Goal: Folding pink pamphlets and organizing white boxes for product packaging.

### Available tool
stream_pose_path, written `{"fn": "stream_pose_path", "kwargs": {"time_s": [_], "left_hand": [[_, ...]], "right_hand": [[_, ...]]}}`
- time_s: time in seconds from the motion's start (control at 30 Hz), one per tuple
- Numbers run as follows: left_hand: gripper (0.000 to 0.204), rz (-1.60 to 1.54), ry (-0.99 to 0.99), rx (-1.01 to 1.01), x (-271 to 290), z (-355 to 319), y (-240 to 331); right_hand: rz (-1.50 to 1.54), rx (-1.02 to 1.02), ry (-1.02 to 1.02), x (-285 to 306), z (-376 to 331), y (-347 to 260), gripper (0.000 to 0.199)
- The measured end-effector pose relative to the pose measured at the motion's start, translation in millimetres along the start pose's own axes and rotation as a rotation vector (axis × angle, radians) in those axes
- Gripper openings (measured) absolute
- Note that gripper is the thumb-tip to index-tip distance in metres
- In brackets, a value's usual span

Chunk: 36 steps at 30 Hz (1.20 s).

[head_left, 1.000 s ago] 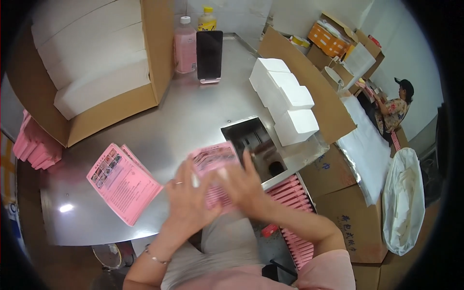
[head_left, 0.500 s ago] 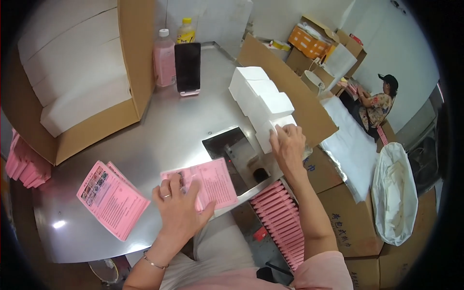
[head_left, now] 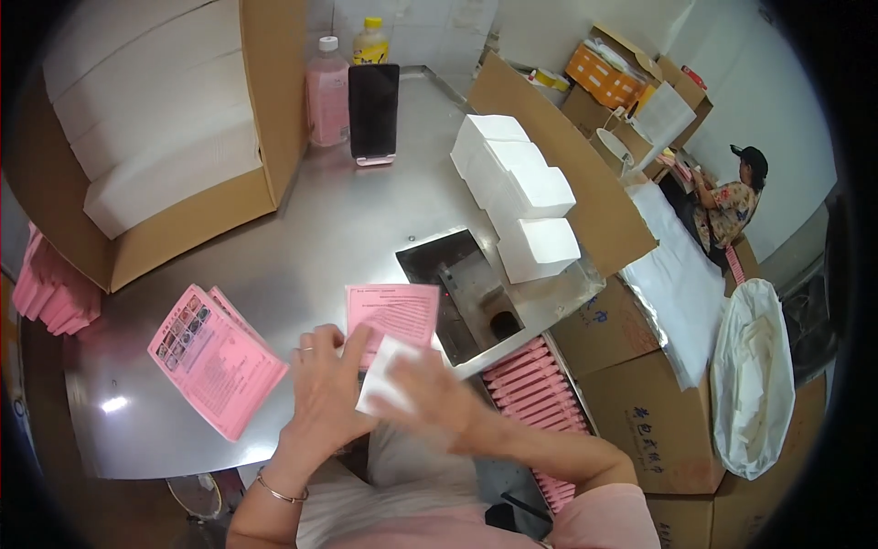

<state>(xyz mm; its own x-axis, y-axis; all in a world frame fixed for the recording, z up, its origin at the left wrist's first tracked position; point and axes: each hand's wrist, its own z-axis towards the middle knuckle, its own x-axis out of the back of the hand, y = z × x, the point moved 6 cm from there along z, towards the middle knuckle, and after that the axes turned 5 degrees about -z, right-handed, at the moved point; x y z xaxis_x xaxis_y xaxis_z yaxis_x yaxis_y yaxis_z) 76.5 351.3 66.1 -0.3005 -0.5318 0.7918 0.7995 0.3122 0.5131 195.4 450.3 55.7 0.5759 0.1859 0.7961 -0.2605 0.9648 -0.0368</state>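
A pink printed paper sheet (head_left: 393, 306) lies at the table's near edge, beside a dark rectangular opening. My left hand (head_left: 325, 380) has its fingers curled at the sheet's left side, gripping it. Smeared by motion, my right hand (head_left: 430, 393) presses a white folded paper tissue (head_left: 382, 366) against the sheet's lower part. Left of my hands lies a pile of pink printed sheets (head_left: 219, 366). Beyond the opening, to the right, stand several stacks of white folded tissues (head_left: 540, 188) in a row.
A cardboard box (head_left: 197, 233) of white tissues stands at the left. A phone (head_left: 373, 114) on a stand and two bottles are at the back. Below the table edge, pink packets (head_left: 535, 380) fill a tray. Another person (head_left: 727, 201) sits at the far right.
My right hand has moved from the tissue stacks to the pink sheet, bringing a tissue. My left hand has shifted slightly, and the pink sheet stands more squarely. The view has shifted a little.
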Motion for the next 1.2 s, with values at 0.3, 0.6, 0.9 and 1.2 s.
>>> {"fn": "stream_pose_path", "kwargs": {"time_s": [0.3, 0.6, 0.9, 1.2], "left_hand": [[0.071, -0.007, -0.035, 0.042, 2, -10, 8], [0.029, 0.417, 0.423, 0.360, 93, -87, -85], [0.023, 0.068, 0.228, 0.162, 74, -44, -51], [0.061, -0.133, -0.043, -0.200, -20, -13, 2]], "right_hand": [[-0.210, -0.324, -0.306, -73, 17, 118, 0.023], [-0.626, -0.424, 0.169, 57, 21, 113, 0.025], [-0.575, -0.672, 0.169, 66, -19, 189, 0.015], [-0.111, 0.024, 0.023, 9, 2, 6, 0.039]]}}
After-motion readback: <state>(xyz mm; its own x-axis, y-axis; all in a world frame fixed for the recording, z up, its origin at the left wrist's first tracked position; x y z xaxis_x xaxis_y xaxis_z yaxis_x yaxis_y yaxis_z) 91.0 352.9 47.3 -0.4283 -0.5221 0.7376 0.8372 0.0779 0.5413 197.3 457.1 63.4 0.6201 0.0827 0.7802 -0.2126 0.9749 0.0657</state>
